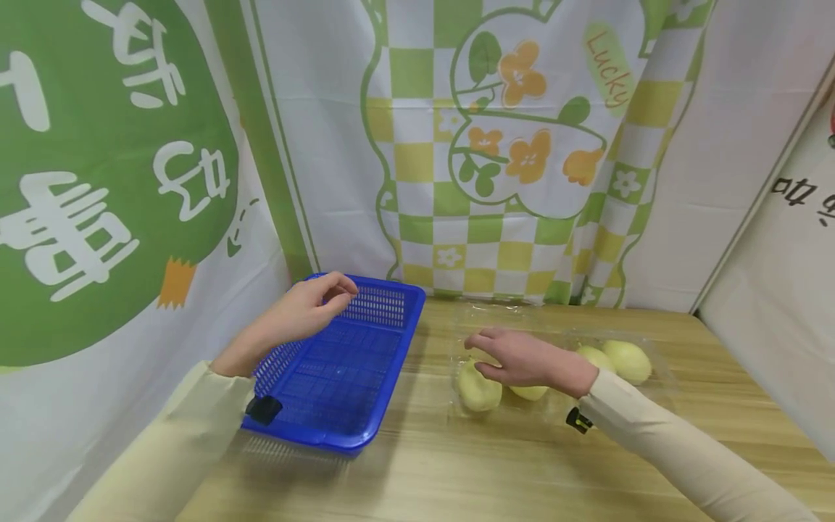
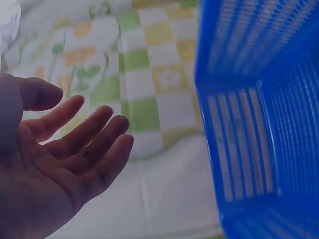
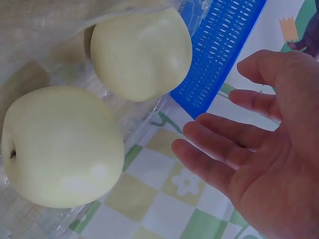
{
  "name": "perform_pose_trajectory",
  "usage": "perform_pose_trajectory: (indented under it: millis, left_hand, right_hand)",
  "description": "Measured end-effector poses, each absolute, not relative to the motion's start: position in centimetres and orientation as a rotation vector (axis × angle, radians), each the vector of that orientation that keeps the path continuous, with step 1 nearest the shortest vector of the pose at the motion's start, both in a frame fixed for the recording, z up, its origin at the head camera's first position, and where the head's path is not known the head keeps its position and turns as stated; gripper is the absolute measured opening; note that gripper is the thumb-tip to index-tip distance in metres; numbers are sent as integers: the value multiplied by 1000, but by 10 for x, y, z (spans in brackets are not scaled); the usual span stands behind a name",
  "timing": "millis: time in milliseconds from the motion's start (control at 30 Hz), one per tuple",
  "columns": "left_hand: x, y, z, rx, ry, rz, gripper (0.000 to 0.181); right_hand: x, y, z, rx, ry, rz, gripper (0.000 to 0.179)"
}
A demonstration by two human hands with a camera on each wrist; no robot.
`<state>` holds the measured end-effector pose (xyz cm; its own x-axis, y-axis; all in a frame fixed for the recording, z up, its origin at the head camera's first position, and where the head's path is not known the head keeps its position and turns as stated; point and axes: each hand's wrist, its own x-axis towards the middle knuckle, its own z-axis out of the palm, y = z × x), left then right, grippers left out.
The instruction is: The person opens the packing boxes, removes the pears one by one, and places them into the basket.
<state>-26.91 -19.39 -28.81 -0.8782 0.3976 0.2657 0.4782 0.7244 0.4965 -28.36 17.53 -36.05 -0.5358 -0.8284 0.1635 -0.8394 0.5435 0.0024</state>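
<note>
My left hand [image 1: 309, 308] hovers over the far left side of the blue plastic basket [image 1: 417, 319], fingers loosely bent around nothing. The left wrist view shows that hand [image 2: 75, 149] apart from the slatted basket wall [image 2: 212, 149]. Above a clear plastic box [image 1: 453, 413] hangs my right hand [image 1: 522, 359], holding nothing. Two pale yellow pears lie in that box: the left pear [image 1: 479, 391] shows clearly, while the other pear [image 1: 530, 393] is partly hidden by the hand. In the right wrist view a gap separates the relaxed fingers [image 3: 214, 167] from the pears [image 3: 65, 149].
A second clear box [image 1: 659, 348] at the right holds two more pale pears [image 1: 626, 361]. All stand on a wooden table [image 1: 457, 471]. Patterned cloth [image 1: 417, 159] hangs behind it, with more cloth walls at left and right.
</note>
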Motion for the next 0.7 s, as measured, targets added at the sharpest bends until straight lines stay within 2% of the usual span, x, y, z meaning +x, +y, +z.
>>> perform_pose_trajectory:
  millis: [333,700]
  left_hand:
    - [-273,-246,-298,-664,-2789,-786,23]
    - [-292,-294,-313,-504,-2873,-693,32]
  right_hand:
    - [-287,177,-367,1427,-2612,141,32]
    - [-286,169,-382,1415,-2693,170,37]
